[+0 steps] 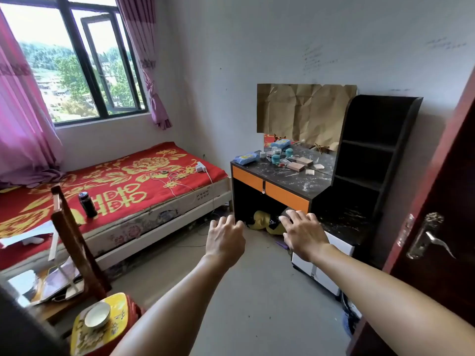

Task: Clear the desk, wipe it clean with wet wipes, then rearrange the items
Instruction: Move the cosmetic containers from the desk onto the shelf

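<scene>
A dark desk (303, 185) with orange drawer fronts stands against the far wall, its top streaked with white marks. On it lie a blue wet-wipes pack (246, 158), teal-lidded jars (276, 158), small pots, a pinkish box (295, 166) and small white pads (310, 172). A mirror behind is mostly covered by brown paper (303, 113). My left hand (224, 238) and my right hand (303, 233) are stretched out in front of me, fingers spread, holding nothing, well short of the desk.
A bed (115, 181) with a red and gold cover lies to the left, with a black bottle (87, 204), a charger and cables on it. Black shelves (370, 155) adjoin the desk. A door (437, 240) is at right. A stool with a bowl (97, 316) stands near left.
</scene>
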Demonstrator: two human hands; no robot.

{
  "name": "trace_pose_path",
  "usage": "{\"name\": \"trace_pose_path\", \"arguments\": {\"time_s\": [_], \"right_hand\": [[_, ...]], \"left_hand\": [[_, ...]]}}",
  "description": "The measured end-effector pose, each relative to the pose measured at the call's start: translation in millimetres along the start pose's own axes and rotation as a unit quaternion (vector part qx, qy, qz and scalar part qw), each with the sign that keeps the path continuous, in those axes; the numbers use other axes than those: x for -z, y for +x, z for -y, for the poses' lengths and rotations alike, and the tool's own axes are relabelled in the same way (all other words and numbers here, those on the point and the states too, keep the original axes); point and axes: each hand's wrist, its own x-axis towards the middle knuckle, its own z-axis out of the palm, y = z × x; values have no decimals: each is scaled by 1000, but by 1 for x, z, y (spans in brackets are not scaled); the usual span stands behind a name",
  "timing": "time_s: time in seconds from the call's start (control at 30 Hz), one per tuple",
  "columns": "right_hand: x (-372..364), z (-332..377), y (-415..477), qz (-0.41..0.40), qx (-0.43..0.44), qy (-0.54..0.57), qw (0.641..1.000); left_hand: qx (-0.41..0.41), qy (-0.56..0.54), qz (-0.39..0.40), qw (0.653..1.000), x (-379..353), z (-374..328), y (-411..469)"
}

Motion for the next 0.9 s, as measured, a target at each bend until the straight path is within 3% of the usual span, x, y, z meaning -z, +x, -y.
{"name": "trace_pose_path", "arguments": {"time_s": [0.33,0.9], "right_hand": [[-25,2,136,37,-38,26,998],[-171,-87,406,79,-15,44,996]], "left_hand": [[-31,-21,-17,999,-30,77,130],[-11,-44,30,999,-151,118,408]]}}
